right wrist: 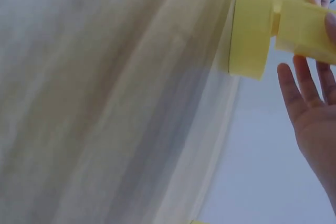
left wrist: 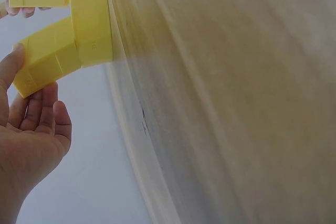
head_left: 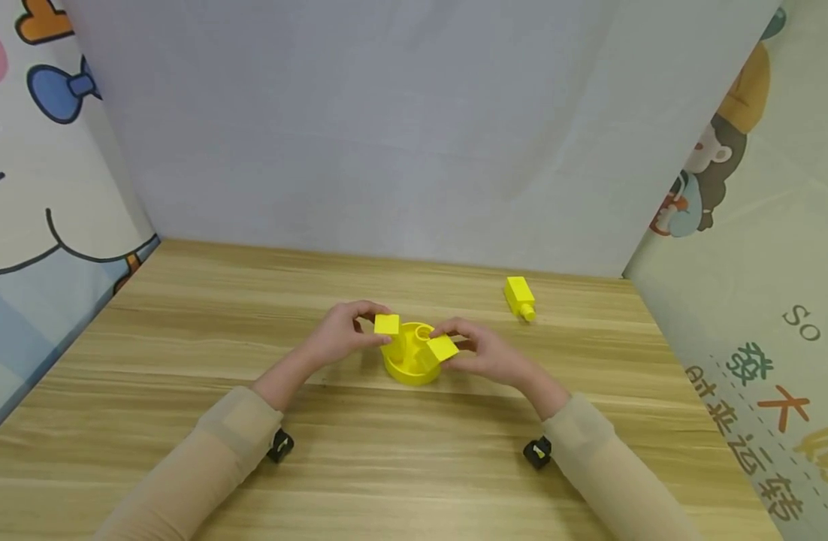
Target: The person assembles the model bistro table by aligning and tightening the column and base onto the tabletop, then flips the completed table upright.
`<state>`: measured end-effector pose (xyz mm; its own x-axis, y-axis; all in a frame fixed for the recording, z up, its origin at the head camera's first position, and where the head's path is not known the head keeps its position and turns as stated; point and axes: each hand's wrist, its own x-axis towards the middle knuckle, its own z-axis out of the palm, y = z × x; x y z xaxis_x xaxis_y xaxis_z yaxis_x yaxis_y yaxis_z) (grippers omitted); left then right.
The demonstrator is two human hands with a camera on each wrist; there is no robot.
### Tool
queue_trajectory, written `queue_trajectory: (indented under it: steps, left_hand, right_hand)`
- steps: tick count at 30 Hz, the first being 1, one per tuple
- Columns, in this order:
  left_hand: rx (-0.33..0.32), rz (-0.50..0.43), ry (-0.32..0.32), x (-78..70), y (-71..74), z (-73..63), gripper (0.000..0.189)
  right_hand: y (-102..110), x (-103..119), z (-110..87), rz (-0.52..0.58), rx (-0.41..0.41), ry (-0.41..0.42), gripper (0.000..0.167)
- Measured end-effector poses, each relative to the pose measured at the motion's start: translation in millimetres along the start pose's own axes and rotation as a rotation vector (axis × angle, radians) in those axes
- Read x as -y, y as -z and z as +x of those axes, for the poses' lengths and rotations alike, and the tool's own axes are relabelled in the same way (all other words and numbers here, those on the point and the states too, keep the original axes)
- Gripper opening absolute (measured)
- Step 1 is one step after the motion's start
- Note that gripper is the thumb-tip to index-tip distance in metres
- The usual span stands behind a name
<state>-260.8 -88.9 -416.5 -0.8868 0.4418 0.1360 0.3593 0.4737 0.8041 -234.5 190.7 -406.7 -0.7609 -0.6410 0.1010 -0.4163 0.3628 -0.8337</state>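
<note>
A round yellow base with a low rim [head_left: 412,378] sits mid-table, a ring-shaped socket [head_left: 423,332] showing at its back. My left hand [head_left: 336,334] pinches a yellow square-sided block [head_left: 387,324] between thumb and fingers. In the left wrist view this block [left wrist: 47,59] leans, its lower end at the base [left wrist: 92,19]. Across from it, my right hand [head_left: 488,355] grips a second yellow block [head_left: 442,348] by its upper part. The right wrist view shows a narrower neck [right wrist: 275,22] between that block [right wrist: 302,32] and the base [right wrist: 251,30].
Toward the back right lies another yellow block [head_left: 519,291] on its side, its round peg facing forward. Small black devices [head_left: 280,446] stick out below both sleeves. A pale cloth [head_left: 387,135] hangs behind the wooden table [head_left: 387,481], with printed cloths at both sides.
</note>
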Motion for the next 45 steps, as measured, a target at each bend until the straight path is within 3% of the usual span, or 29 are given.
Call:
queue_trajectory:
  steps: [7,12,18,22,25,36,45]
  left_hand:
    - [-0.003,-0.003,-0.01,0.1,0.4,1.0,0.041]
    - [0.005,-0.004,-0.01,0.3,0.2,0.7,0.042]
    - [0.005,-0.012,-0.003,-0.2,0.9,0.3,0.042]
    - [0.01,-0.022,0.002,-0.1,1.1,0.4,0.042]
    - [0.013,-0.026,0.001,0.1,1.0,0.7,0.042]
    - [0.011,-0.021,-0.002,0.4,0.3,1.7,0.042]
    - [0.011,-0.044,-0.007,0.5,0.6,1.4,0.042]
  right_hand:
    - [-14.3,5.3,5.2,-0.136,-0.142,-0.023,0.042]
    - [-19.4,4.7,7.7,-0.169,-0.163,-0.022,0.045]
    - [-10.6,3.8,4.5,-0.069,-0.035,0.074,0.063]
    - [-0.8,2.4,1.9,0.058,0.102,0.175,0.063]
    - [1.9,2.8,1.9,0.057,0.157,0.221,0.063]
    - [-3.7,12.0,4.2,-0.024,0.114,0.108,0.046]
    - [-14.2,8.4,13.1,-0.061,-0.076,-0.009,0.04]
